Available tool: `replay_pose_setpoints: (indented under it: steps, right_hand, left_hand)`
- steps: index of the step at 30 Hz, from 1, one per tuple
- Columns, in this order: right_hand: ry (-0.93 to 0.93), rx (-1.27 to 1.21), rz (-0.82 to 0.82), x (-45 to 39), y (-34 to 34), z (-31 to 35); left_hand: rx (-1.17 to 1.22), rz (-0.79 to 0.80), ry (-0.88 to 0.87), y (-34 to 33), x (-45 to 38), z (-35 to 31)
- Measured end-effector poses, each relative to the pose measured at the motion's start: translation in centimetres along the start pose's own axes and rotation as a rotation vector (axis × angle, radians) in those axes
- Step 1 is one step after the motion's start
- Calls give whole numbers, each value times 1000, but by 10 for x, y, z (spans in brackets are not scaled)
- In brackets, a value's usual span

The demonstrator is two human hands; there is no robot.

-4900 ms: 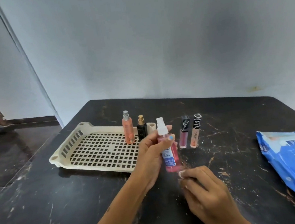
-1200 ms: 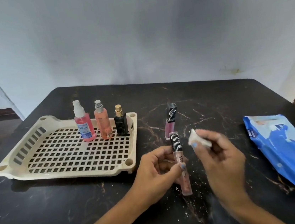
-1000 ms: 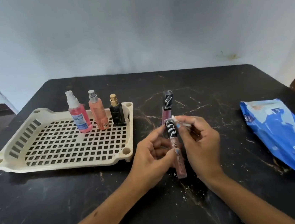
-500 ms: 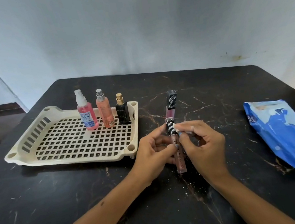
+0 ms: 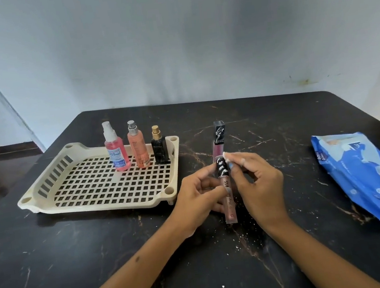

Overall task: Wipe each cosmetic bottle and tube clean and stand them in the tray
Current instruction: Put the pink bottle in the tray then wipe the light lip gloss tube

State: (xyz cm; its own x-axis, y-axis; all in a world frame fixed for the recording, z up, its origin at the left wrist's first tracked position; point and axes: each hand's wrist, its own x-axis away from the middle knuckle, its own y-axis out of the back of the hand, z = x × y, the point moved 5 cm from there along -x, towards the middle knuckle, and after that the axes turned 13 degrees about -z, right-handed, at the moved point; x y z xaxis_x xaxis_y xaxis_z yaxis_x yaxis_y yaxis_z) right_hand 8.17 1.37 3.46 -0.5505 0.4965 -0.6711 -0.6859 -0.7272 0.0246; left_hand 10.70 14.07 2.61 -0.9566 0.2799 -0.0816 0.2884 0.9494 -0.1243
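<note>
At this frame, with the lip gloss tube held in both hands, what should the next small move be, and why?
Probably slide the white wipe down from the cap along the lip gloss tube. The right hand presses the wipe only at the patterned cap, while the left hand holds the tube upright; the lower body looks unwiped. Then it can join the three bottles in the tray.

Two bare arms and hands

The left hand (image 5: 196, 195) and right hand (image 5: 259, 189) wear no sleeves, rings or watch. Some nails have light blue polish. A small dark spot sits on the left forearm.
</note>
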Motion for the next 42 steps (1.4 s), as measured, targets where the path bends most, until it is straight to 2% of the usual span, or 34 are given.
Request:
replay_pose_setpoints:
  steps: [12,27,29,34,39,42]
  right_hand:
    - [29,-1,92,-3,-6,-6]
    - [149,31,-3,-3,2,0]
    - [188,33,14,-1,2,3]
    - [138,95,8,-5,2,-6]
    - [235,94,8,-2,1,2]
    - [211,90,2,-4,0,-1]
  left_hand:
    - [45,-81,27,-1,-7,4]
    - [14,-73,-9,-3,-5,3]
    - [21,-66,-12,-3,-5,3]
    - [15,-71,-5,-2,-6,4]
    - [19,-68,-2,-1,-5,4]
    - [3,-60,11,-2,-5,4]
